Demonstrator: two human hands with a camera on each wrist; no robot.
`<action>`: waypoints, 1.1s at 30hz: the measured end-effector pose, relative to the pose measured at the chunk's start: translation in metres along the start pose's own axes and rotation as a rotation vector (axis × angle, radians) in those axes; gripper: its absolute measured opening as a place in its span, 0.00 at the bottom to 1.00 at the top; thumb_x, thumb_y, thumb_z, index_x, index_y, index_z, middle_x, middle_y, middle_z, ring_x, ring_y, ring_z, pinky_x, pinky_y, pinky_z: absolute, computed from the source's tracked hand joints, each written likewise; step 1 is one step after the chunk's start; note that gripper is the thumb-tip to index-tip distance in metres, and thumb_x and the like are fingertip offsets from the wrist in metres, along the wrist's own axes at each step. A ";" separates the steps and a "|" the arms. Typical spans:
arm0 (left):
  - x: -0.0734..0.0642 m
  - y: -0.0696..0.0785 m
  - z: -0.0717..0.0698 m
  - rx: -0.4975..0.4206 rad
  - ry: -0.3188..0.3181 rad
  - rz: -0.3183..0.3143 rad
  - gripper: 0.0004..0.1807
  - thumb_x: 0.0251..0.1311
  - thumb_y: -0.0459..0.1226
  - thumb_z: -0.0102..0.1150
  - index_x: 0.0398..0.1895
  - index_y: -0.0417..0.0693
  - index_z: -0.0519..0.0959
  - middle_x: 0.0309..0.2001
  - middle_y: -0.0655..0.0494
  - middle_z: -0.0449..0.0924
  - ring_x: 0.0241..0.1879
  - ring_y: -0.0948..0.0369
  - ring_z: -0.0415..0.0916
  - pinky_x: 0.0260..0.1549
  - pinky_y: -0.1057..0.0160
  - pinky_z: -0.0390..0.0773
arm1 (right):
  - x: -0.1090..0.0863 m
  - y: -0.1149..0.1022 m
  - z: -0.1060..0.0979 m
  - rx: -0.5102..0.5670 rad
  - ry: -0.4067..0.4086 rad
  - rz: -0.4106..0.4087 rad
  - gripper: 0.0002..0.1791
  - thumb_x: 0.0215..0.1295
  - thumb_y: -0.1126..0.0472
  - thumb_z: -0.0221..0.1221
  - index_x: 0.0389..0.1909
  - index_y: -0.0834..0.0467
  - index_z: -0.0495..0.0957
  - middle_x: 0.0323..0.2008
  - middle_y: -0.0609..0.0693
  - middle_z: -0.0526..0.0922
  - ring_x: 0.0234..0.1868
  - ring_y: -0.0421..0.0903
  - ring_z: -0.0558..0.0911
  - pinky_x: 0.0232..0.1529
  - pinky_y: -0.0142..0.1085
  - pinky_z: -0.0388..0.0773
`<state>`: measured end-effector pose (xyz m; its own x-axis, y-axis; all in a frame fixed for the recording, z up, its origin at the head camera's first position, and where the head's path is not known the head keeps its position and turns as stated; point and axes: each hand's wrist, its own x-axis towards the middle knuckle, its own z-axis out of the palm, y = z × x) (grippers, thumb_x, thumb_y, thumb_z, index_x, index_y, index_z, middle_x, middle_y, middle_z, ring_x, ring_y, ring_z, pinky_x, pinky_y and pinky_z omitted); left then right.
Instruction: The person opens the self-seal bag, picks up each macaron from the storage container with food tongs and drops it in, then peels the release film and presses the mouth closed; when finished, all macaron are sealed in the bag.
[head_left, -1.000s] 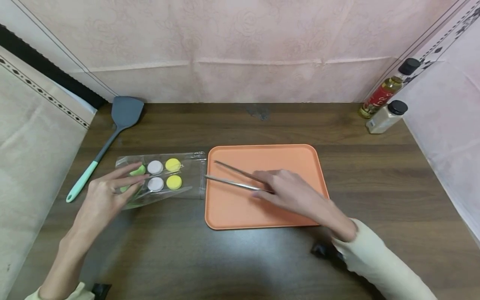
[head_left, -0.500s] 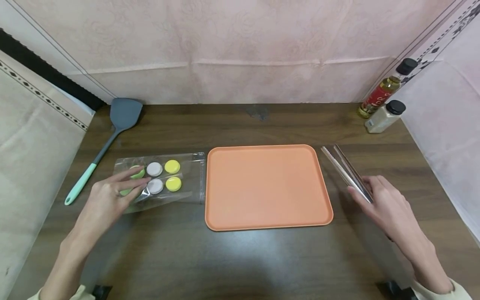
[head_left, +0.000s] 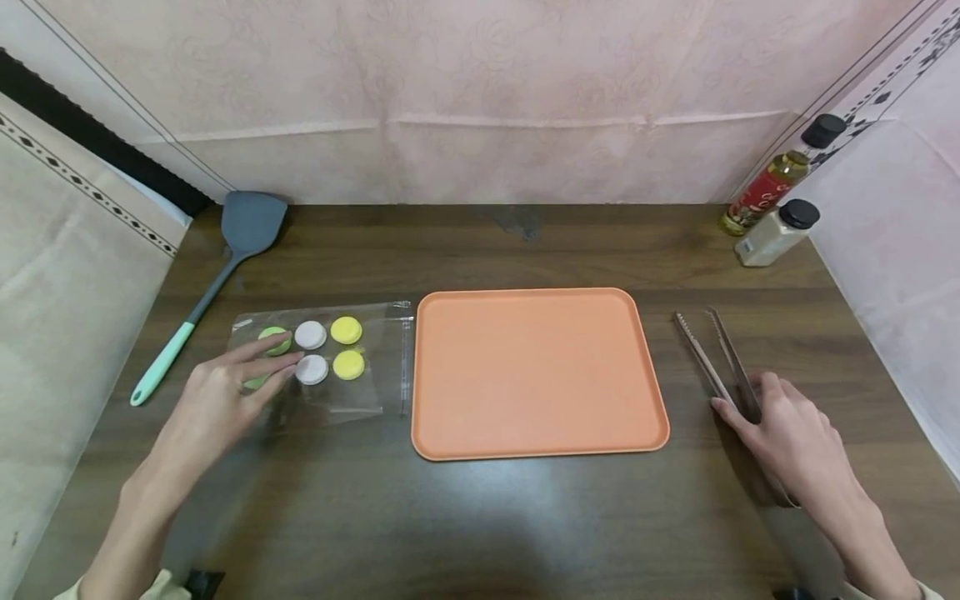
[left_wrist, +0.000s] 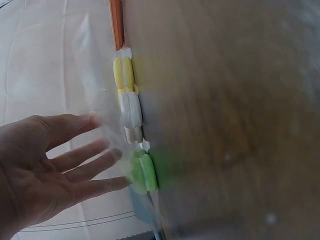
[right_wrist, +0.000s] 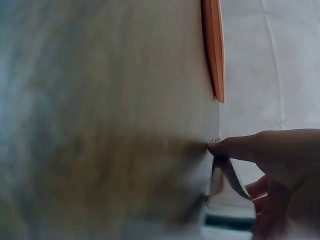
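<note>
A clear plastic pack (head_left: 386, 358) of macarons lies on the table, left of the tray. Yellow macarons (head_left: 347, 331), white macarons (head_left: 311, 335) and green macarons (head_left: 274, 337) show through it, and their layered sides appear in the left wrist view. The left hand (head_left: 217, 400) rests its extended fingers over the green ones, partly hiding them; in the left wrist view its fingers (left_wrist: 95, 187) look spread beside the plastic. Right of the tray, the right hand (head_left: 795, 425) holds metal tongs (head_left: 705, 362) between thumb and fingers, the tong tips pointing away and apart.
An orange tray (head_left: 536, 375) sits mid-table. A spatula (head_left: 210, 292) with a mint handle lies at the left. An oil bottle (head_left: 768, 190) and a black-capped jar (head_left: 772, 237) stand at the back right corner. Curtain-like cloth (head_left: 510, 100) borders the table.
The right hand has carried the tongs from above the tray to the table on its right, and the tong tips have spread a little since. The left hand has stayed at the pack.
</note>
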<state>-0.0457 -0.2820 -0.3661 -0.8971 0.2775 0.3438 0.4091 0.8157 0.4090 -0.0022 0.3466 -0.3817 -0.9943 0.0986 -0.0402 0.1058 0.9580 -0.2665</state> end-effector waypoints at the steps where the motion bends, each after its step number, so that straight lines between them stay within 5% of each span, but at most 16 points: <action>1: 0.000 0.001 0.000 0.006 -0.022 -0.014 0.14 0.62 0.22 0.75 0.51 0.34 0.91 0.61 0.31 0.86 0.31 0.47 0.84 0.17 0.69 0.62 | 0.000 0.000 0.000 0.001 -0.008 -0.001 0.37 0.79 0.42 0.65 0.61 0.75 0.73 0.51 0.77 0.81 0.45 0.83 0.81 0.35 0.72 0.75; 5: -0.002 0.014 -0.003 0.028 -0.093 -0.061 0.18 0.70 0.23 0.67 0.62 0.30 0.86 0.65 0.28 0.82 0.42 0.41 0.87 0.32 0.52 0.86 | 0.002 -0.001 -0.006 -0.012 -0.045 -0.010 0.42 0.79 0.38 0.65 0.62 0.77 0.71 0.50 0.80 0.78 0.43 0.85 0.80 0.36 0.73 0.75; 7: -0.001 0.026 -0.004 0.022 -0.097 -0.060 0.20 0.73 0.23 0.64 0.66 0.30 0.83 0.64 0.28 0.83 0.43 0.41 0.87 0.37 0.46 0.87 | 0.004 -0.005 -0.013 -0.004 -0.006 -0.046 0.42 0.78 0.38 0.65 0.61 0.78 0.71 0.48 0.81 0.77 0.42 0.85 0.80 0.36 0.75 0.74; 9: 0.001 0.044 -0.005 0.005 -0.085 -0.030 0.22 0.74 0.22 0.62 0.69 0.31 0.81 0.65 0.30 0.84 0.47 0.41 0.89 0.45 0.42 0.88 | 0.007 -0.015 -0.023 0.029 0.108 -0.128 0.38 0.79 0.41 0.65 0.58 0.76 0.76 0.43 0.76 0.79 0.38 0.79 0.81 0.35 0.74 0.75; 12: 0.008 0.078 -0.008 -0.030 -0.066 0.046 0.24 0.74 0.22 0.61 0.71 0.33 0.79 0.66 0.34 0.84 0.49 0.45 0.90 0.46 0.47 0.89 | 0.014 -0.043 -0.038 0.122 0.395 -0.319 0.30 0.83 0.43 0.60 0.38 0.69 0.85 0.26 0.59 0.79 0.24 0.52 0.79 0.28 0.51 0.78; 15: 0.018 0.114 -0.012 -0.058 -0.059 0.131 0.26 0.73 0.22 0.61 0.74 0.33 0.77 0.72 0.37 0.80 0.70 0.41 0.80 0.60 0.42 0.83 | 0.022 -0.084 -0.054 0.265 0.631 -0.516 0.35 0.86 0.43 0.55 0.16 0.57 0.78 0.13 0.44 0.68 0.19 0.31 0.62 0.22 0.30 0.59; 17: 0.025 0.134 -0.014 -0.072 -0.067 0.172 0.27 0.75 0.24 0.61 0.76 0.34 0.76 0.75 0.39 0.78 0.73 0.42 0.77 0.64 0.42 0.81 | 0.026 -0.114 -0.063 0.363 0.704 -0.606 0.39 0.87 0.43 0.54 0.09 0.53 0.69 0.10 0.41 0.61 0.19 0.28 0.56 0.23 0.24 0.49; 23: 0.046 0.157 -0.015 -0.086 -0.074 0.172 0.27 0.80 0.28 0.58 0.79 0.33 0.72 0.79 0.39 0.72 0.77 0.44 0.72 0.68 0.43 0.78 | 0.041 -0.176 -0.072 0.420 0.717 -0.731 0.40 0.87 0.47 0.49 0.07 0.50 0.53 0.10 0.43 0.51 0.19 0.33 0.49 0.24 0.27 0.41; 33: 0.066 0.124 0.021 0.129 -0.074 0.018 0.25 0.83 0.27 0.49 0.76 0.19 0.66 0.78 0.24 0.66 0.80 0.36 0.65 0.77 0.41 0.66 | 0.071 -0.177 -0.036 0.140 0.547 -0.708 0.37 0.86 0.58 0.47 0.07 0.53 0.55 0.09 0.44 0.52 0.14 0.37 0.47 0.18 0.35 0.44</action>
<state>-0.0580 -0.1518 -0.3102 -0.9016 0.3252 0.2854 0.4045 0.8676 0.2893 -0.0917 0.1933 -0.3027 -0.6906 -0.3527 0.6315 -0.5678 0.8051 -0.1713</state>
